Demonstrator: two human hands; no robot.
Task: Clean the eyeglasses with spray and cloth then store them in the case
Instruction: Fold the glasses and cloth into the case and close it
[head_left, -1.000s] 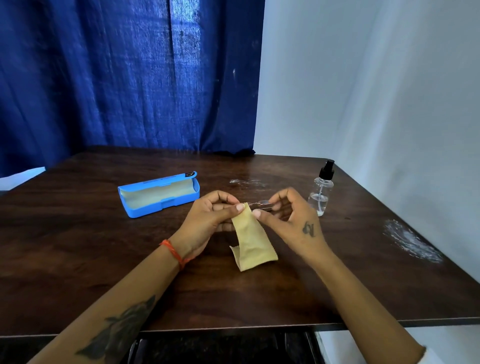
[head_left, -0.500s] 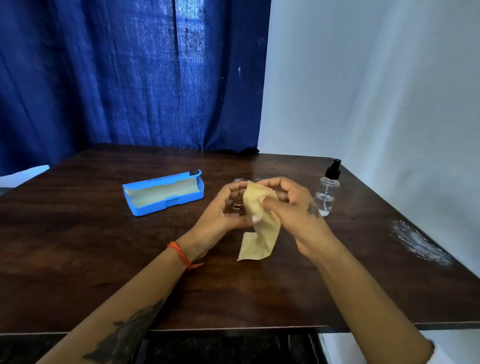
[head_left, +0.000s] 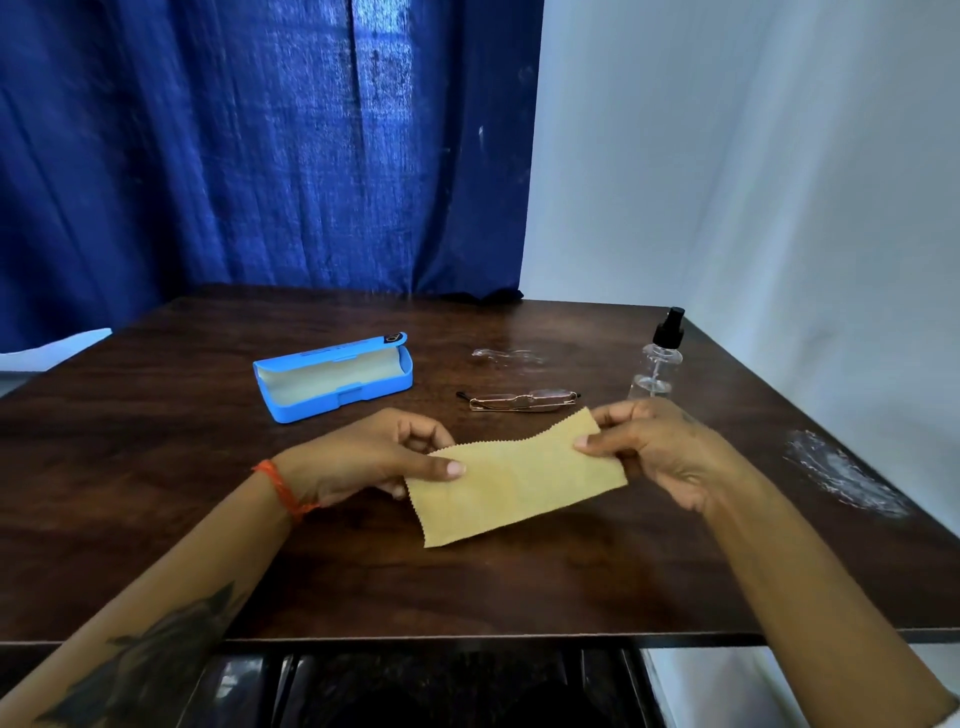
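A tan cleaning cloth (head_left: 514, 480) with zigzag edges is stretched flat above the table between both hands. My left hand (head_left: 363, 457) pinches its left end and my right hand (head_left: 660, 447) pinches its right end. The folded thin-framed eyeglasses (head_left: 522, 401) lie on the table just beyond the cloth, touched by neither hand. An open blue case (head_left: 332, 376) with a pale lining lies to the left of them. A clear spray bottle (head_left: 658, 358) with a black pump stands upright at the right, behind my right hand.
The dark wooden table (head_left: 156, 493) has wet smears behind the glasses (head_left: 506, 357) and a white smudge near its right edge (head_left: 841, 475). A blue curtain hangs behind the table, and a white wall runs close along the right side.
The eyeglasses were held in the cloth between both hands; now they lie folded on the table. The cloth has been pulled open and spread flat between the hands.
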